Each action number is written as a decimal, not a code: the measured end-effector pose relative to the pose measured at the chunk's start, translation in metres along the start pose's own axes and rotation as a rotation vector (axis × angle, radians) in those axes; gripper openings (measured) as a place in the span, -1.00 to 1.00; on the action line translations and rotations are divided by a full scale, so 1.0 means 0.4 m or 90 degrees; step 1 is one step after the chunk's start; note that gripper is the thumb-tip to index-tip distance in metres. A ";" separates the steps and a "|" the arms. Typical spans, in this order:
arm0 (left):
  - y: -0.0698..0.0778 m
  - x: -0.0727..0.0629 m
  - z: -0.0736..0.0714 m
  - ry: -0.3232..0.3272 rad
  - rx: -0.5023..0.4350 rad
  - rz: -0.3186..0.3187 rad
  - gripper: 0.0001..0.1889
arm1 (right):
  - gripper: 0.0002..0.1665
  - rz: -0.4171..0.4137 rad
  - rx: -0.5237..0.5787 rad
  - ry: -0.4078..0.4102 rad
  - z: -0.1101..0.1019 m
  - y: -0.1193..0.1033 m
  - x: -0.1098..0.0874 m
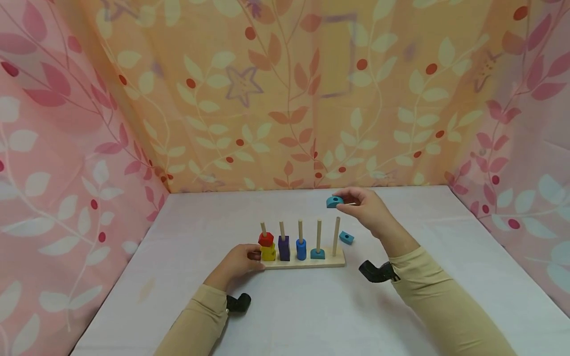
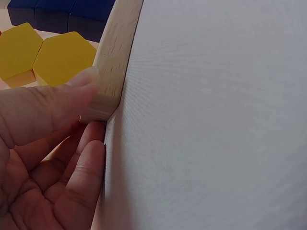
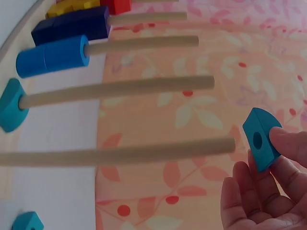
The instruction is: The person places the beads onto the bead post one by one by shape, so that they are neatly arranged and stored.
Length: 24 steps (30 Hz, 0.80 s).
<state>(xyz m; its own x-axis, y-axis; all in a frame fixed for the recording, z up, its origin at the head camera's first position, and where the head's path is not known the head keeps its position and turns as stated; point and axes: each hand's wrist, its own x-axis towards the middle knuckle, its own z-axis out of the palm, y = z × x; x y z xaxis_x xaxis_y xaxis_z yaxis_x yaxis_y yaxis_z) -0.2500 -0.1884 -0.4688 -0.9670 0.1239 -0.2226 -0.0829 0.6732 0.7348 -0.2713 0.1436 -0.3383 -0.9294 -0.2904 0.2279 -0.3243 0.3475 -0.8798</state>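
Note:
My left hand (image 1: 238, 262) grips the left end of a wooden peg base (image 1: 305, 264), its thumb over the top edge and fingers against the end. Between thumb and fingers, my right hand (image 1: 366, 205) pinches a teal half-round block (image 3: 260, 122) with a hole through it. That block is held up above and beyond the rack, near the tip of the bare rightmost peg (image 1: 336, 237). Another teal half-round block (image 1: 317, 255) sits at the bottom of the fourth peg. Behind the rack's right end lies a loose teal block (image 1: 350, 241).
On the left peg, a red block (image 1: 266, 240) tops yellow hexagonal blocks (image 1: 268, 254). Dark purple blocks (image 1: 284, 249) fill part of the second peg, blue cylinders (image 1: 301, 250) the third. A white-covered table (image 1: 294, 311) meets patterned curtains (image 1: 285, 99) at its back and sides.

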 end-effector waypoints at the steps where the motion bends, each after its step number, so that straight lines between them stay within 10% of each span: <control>1: 0.001 0.000 -0.001 0.000 -0.001 0.000 -0.40 | -0.68 -0.005 0.002 -0.005 0.005 -0.002 -0.001; 24: 0.005 -0.002 0.001 0.001 -0.009 -0.011 -0.42 | -0.72 0.039 0.011 -0.075 0.074 0.010 -0.007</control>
<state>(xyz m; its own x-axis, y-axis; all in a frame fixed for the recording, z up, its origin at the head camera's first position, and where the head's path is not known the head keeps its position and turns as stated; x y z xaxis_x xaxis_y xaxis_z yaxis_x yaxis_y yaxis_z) -0.2491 -0.1869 -0.4673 -0.9657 0.1107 -0.2348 -0.1036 0.6650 0.7397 -0.2648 0.1193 -0.3549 -0.9198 -0.3724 0.1237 -0.2637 0.3530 -0.8977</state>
